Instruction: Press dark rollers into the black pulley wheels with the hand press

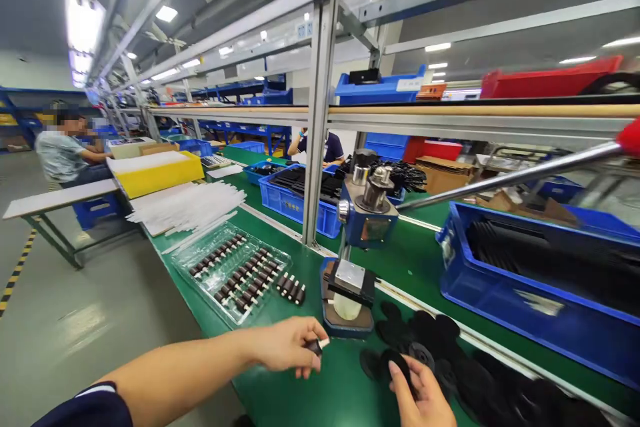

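My left hand (293, 345) is closed on a small dark cylindrical part (315, 346) with a white tip, just in front of the press base. My right hand (423, 392) grips a round black disc (399, 369) between thumb and fingers, at the edge of a pile of black discs (470, 373). The blue hand press (370, 213) stands between and beyond my hands, with a metal block and a black piece over its base. Left of it, several dark parts (291, 287) lie on the green table, beside a clear tray (235, 273) holding rows of similar parts.
The press lever (520, 170) reaches right to a red knob. A blue bin (540, 293) with black pieces stands at right, another (300, 193) behind the upright post (320, 100). White strips (190, 207) lie at left. Two people sit farther off.
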The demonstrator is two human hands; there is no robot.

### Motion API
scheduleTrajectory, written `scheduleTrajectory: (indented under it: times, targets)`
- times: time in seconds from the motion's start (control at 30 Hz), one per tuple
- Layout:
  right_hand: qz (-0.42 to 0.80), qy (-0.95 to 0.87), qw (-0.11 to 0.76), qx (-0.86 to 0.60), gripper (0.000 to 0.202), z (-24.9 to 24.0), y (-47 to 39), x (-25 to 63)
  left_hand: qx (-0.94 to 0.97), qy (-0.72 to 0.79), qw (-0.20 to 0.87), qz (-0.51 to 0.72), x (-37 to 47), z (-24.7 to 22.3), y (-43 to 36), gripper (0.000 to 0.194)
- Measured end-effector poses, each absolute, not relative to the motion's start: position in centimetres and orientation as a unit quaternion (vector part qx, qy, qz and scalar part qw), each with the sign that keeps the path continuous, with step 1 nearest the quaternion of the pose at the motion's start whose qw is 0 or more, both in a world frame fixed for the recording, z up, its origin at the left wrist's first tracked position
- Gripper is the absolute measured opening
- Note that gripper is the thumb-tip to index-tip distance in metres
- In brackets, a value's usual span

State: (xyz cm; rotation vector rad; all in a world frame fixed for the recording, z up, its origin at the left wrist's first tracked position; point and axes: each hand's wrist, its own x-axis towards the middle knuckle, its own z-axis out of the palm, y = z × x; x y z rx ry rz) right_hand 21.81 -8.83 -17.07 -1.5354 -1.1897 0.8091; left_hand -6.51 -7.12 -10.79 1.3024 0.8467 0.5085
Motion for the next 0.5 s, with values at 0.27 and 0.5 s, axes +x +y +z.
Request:
scheduleTrajectory:
  times: [0.27,0.5]
  targets:
    - [0.31,-0.556,0.486,-0.599,0.047,-15.6,-10.7,20.1,0.554,0.318,0.713,0.289,4.0,-16.6,-8.0,0.041]
    - [0.308,-0.598,0.472,-0.571,0.028,-15.3,-11.4,19.8,0.584,0.355,0.675,0.278,3.5,-16.1,-8.3,0.031]
